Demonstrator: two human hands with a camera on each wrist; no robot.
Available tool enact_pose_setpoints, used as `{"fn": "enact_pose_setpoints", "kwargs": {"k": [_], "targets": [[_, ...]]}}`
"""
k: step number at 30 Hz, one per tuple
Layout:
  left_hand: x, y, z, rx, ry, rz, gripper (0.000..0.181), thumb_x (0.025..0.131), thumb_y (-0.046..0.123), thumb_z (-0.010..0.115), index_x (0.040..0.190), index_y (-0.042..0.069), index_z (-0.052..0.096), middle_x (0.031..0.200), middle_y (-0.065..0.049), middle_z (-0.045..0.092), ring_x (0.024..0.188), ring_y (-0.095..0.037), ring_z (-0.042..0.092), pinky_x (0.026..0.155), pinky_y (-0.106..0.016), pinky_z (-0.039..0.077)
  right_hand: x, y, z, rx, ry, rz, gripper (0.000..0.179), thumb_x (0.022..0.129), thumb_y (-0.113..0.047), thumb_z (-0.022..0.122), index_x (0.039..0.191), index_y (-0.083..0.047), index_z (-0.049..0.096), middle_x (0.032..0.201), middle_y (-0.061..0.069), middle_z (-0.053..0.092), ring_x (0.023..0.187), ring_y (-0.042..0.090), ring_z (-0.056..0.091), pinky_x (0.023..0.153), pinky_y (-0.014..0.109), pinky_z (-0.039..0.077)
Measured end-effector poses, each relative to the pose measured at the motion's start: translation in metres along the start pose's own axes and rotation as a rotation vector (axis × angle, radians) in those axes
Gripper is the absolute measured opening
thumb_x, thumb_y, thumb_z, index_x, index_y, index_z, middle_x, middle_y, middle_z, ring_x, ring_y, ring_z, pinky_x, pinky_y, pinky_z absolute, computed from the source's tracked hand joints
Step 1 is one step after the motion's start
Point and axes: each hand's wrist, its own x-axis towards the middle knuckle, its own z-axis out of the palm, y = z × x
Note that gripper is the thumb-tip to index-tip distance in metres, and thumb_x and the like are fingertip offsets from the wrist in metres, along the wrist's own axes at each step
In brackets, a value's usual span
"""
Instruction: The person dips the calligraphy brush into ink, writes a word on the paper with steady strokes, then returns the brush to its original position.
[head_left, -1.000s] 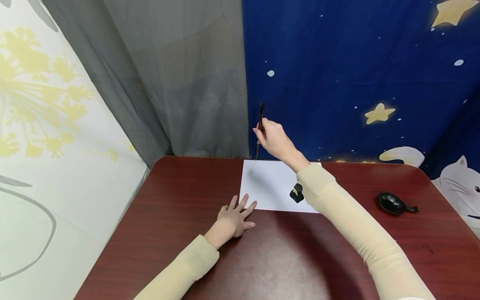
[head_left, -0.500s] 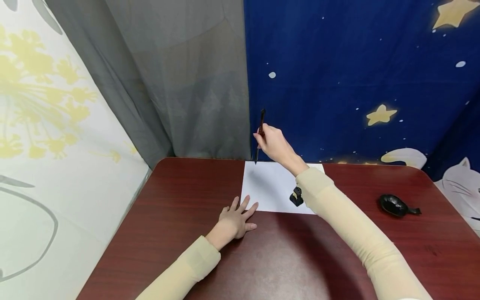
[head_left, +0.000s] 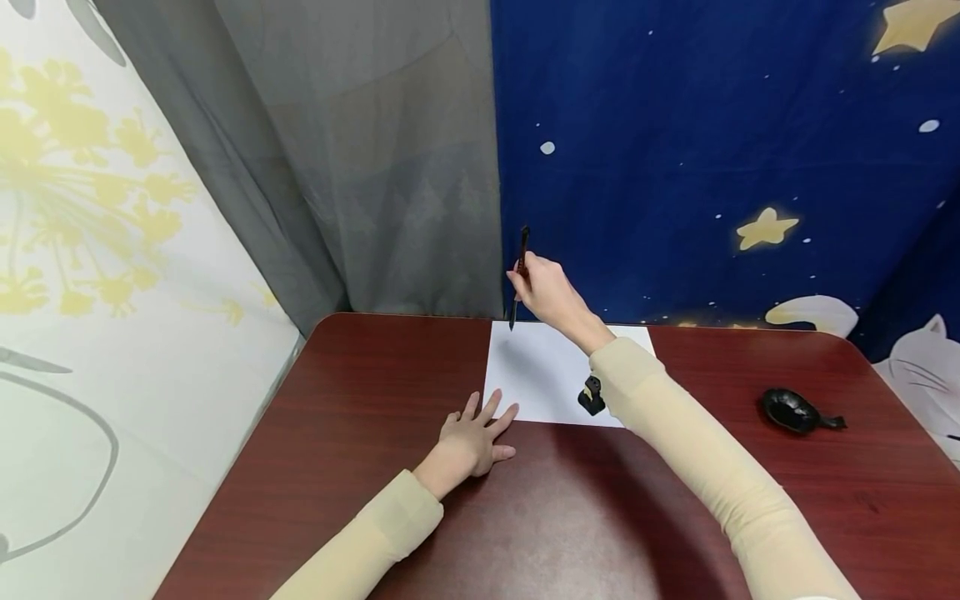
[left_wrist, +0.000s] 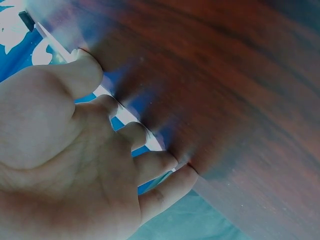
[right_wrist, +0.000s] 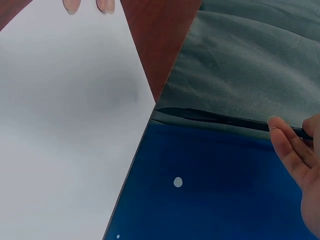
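Observation:
My right hand (head_left: 553, 292) pinches a slim dark writing brush (head_left: 523, 242) upright, its pointed black tip low over the far left corner of a white sheet of paper (head_left: 555, 367). In the right wrist view the brush (right_wrist: 215, 117) runs from the fingers to that same corner of the paper (right_wrist: 65, 130). My left hand (head_left: 468, 437) lies with fingers spread, fingertips on the paper's near left corner. Seen from the left wrist, the palm of the left hand (left_wrist: 65, 135) faces the camera, fingertips down at the table.
The reddish-brown wooden table (head_left: 390, 358) ends just behind the paper, against a grey curtain (head_left: 405, 167) and a blue one (head_left: 637, 167). To the right rests a small black dish with a short handle (head_left: 795, 412). A black wrist device (head_left: 592, 396) shows beside the right sleeve.
My right hand has come down slightly, bringing the brush tip from the paper's far edge to a little inside it. The left hand keeps its place on the near corner.

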Motion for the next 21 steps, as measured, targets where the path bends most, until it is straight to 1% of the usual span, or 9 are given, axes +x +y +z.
{"fn": "enact_pose_setpoints", "kwargs": {"k": [7,14,17,21], "targets": [[0.001,-0.001,0.0,-0.003,-0.008,0.003,0.066,0.104,0.056,0.037,0.163,0.038,0.014,0.17,0.007,0.004,0.155,-0.024,0.009,0.117,-0.043,0.03,-0.001,0.003,0.004,-0.013,-0.018,0.032,0.014,0.105,-0.01,0.056,0.1,0.002,0.06,0.086,0.016,0.066,0.071,0.022,0.07,0.064,0.036,0.059],[0.003,-0.002,0.001,-0.005,-0.012,-0.004,0.066,0.104,0.057,0.037,0.163,0.04,0.013,0.17,0.008,0.004,0.155,-0.023,0.009,0.117,-0.043,0.03,-0.003,0.004,0.008,-0.015,-0.016,0.025,0.014,0.105,-0.009,0.056,0.1,0.003,0.06,0.086,0.017,0.065,0.071,0.024,0.07,0.064,0.036,0.059],[0.004,-0.002,0.001,0.004,-0.033,-0.007,0.066,0.104,0.058,0.035,0.163,0.041,0.01,0.17,0.008,0.0,0.155,-0.023,0.007,0.118,-0.042,0.028,-0.003,0.005,0.009,-0.018,-0.019,0.025,0.014,0.105,-0.009,0.056,0.1,0.003,0.06,0.086,0.017,0.065,0.072,0.024,0.069,0.063,0.036,0.058],[0.004,-0.002,0.001,0.007,-0.042,-0.009,0.066,0.104,0.058,0.033,0.163,0.041,0.008,0.17,0.008,-0.002,0.155,-0.023,0.006,0.118,-0.041,0.027,-0.004,0.006,0.012,-0.02,-0.027,0.025,0.014,0.105,-0.009,0.056,0.1,0.003,0.06,0.086,0.016,0.065,0.072,0.024,0.069,0.063,0.035,0.057]]}}
